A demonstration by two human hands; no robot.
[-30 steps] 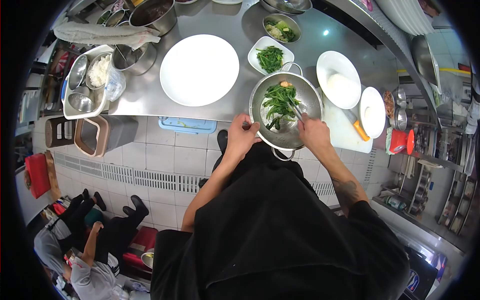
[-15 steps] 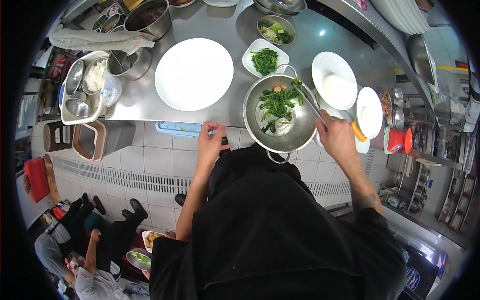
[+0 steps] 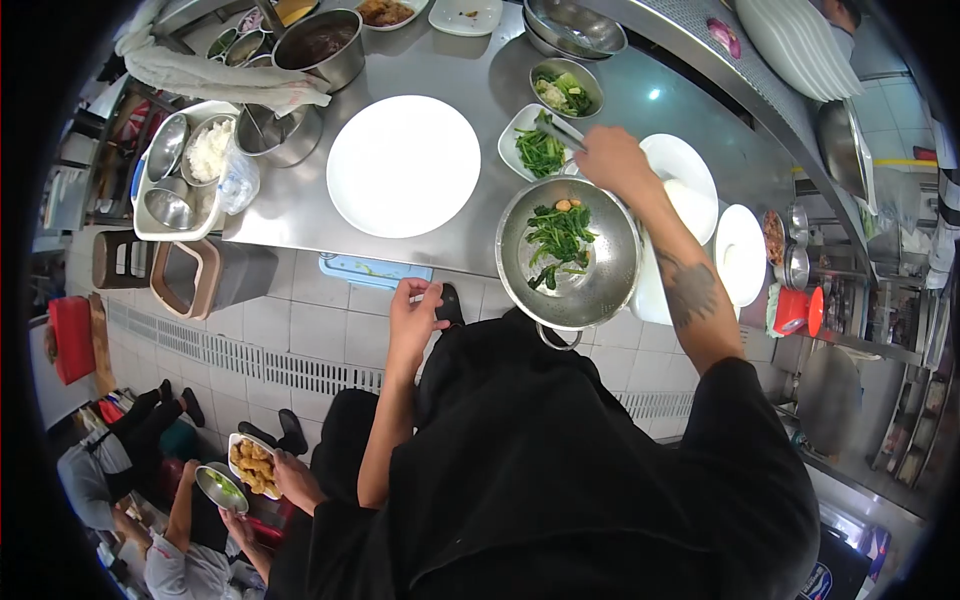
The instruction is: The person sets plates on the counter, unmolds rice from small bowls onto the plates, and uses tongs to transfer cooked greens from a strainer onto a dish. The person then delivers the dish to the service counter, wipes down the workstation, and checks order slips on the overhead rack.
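Worktop: a stainless-steel counter (image 3: 690, 95) is crossed by reflections; it is fronted by a floor of pale tiles (image 3: 318, 310) cut by a slotted drain (image 3: 270, 360).
Under the edge: a grey bin (image 3: 245, 280) with a brown rim and a light-blue container (image 3: 375, 270) are seen.
Handled steel bowl: the bowl (image 3: 618, 268) is set at the counter's near edge, and leafy greens (image 3: 557, 240) with small brown pieces are held in it.
Square white dish: more greens (image 3: 540, 155) are held in the dish (image 3: 511, 150), just beyond the bowl.
Right hand: metal tongs (image 3: 556, 130) are gripped by the right hand (image 3: 615, 160) over the square dish; whether its greens are touched cannot be told.
Left hand: nothing is held by the left hand (image 3: 413, 320), its fingers loosely curled, over the floor near the counter edge.
Large white plate: the plate (image 3: 404, 166) is left bare.
White tub: steel bowls and rice (image 3: 208, 150) are contained in the tub (image 3: 205, 228).
Other people's hands: fried food (image 3: 254, 465) in a white dish and a steel bowl of something green (image 3: 220, 487) are held at lower left.
Writing: a blue emblem (image 3: 819, 580) is seen at lower right, too small to be read.
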